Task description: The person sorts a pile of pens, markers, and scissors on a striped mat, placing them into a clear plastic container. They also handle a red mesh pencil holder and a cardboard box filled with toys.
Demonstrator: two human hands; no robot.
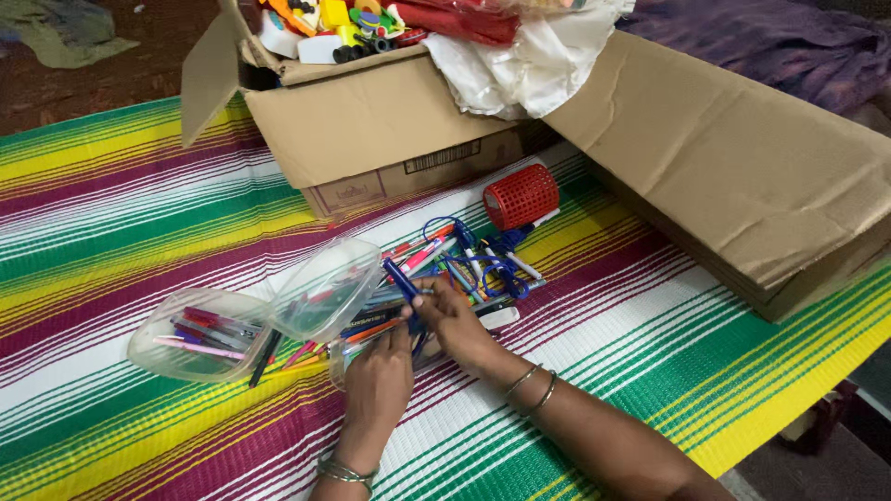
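Striped mat (139, 186) carries pens (455, 264) and tubs (200, 334). Both hands, left (379, 376) and right (455, 320), pinch one blue pen (404, 286). Uneven pulling might scatter the pile.

Cardboard box (371, 121) cut off at top edge; left hand (379, 376) hides pens beneath.

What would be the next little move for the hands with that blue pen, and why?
Probably drop the blue pen, pinched between the left hand and the right hand, into the clear plastic tub: that tub already holds pens, while others lie loose on the striped mat.
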